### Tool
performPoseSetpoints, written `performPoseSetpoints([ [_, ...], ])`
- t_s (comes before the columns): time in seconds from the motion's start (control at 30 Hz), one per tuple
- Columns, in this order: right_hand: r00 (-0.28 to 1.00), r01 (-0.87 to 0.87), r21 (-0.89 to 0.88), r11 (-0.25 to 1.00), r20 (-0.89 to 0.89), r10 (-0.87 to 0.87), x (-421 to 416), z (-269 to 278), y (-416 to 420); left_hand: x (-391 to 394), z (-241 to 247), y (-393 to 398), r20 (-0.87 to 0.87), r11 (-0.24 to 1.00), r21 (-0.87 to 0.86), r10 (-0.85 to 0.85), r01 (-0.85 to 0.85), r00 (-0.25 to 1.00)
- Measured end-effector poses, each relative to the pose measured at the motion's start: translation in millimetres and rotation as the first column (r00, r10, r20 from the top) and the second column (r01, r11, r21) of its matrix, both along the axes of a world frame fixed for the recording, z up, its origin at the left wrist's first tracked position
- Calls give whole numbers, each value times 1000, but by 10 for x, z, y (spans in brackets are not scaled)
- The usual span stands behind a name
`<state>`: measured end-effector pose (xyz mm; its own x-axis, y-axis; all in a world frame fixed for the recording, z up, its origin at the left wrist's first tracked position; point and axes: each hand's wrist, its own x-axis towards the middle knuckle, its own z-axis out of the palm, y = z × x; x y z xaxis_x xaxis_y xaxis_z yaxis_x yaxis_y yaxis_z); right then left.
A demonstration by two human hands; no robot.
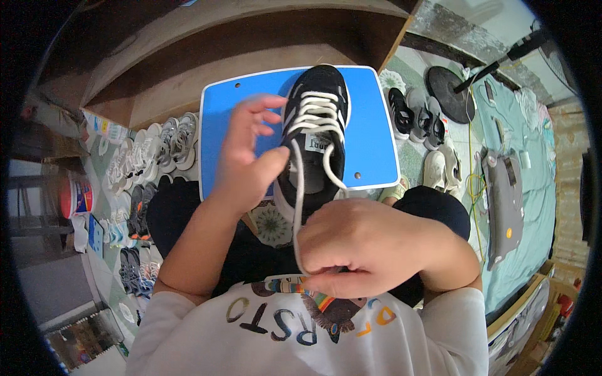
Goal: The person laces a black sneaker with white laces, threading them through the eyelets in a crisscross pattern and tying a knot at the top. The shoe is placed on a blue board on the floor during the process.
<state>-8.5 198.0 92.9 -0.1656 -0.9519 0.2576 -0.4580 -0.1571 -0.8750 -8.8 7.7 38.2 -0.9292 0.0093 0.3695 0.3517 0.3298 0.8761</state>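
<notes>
A black sneaker (339, 94) with white side stripes stands on a blue stool top (371, 136), toe pointing away from me. White laces (314, 112) cross over its tongue, which bears a printed label. My left hand (247, 162) is at the shoe's left side, fingers spread and slightly blurred, with its thumb close to the collar. My right hand (360, 244) is closed in front of the heel, pinching one long lace (298, 202) that runs taut from the left eyelets. A second lace end (331, 171) drops from the right eyelets and passes behind my right hand.
Rows of shoes (155, 145) line the tiled floor on the left, with more sneakers (418, 115) at right. A fan's round base (447, 94), a yellow cable (471, 188) and a green mat with a grey cushion (503, 211) lie further right. A wooden cabinet (225, 51) stands behind the stool.
</notes>
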Motion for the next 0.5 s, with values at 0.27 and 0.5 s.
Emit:
performPoseSetpoints([
  [0.27,996,77,-92,993,-29,-80,29,-71,53,-69,308,256,-52,769,-634,-137,73,989],
  [0.5,940,269,-264,926,-135,-312,-60,-62,94,-160,64,149,-52,908,-378,-215,180,975],
])
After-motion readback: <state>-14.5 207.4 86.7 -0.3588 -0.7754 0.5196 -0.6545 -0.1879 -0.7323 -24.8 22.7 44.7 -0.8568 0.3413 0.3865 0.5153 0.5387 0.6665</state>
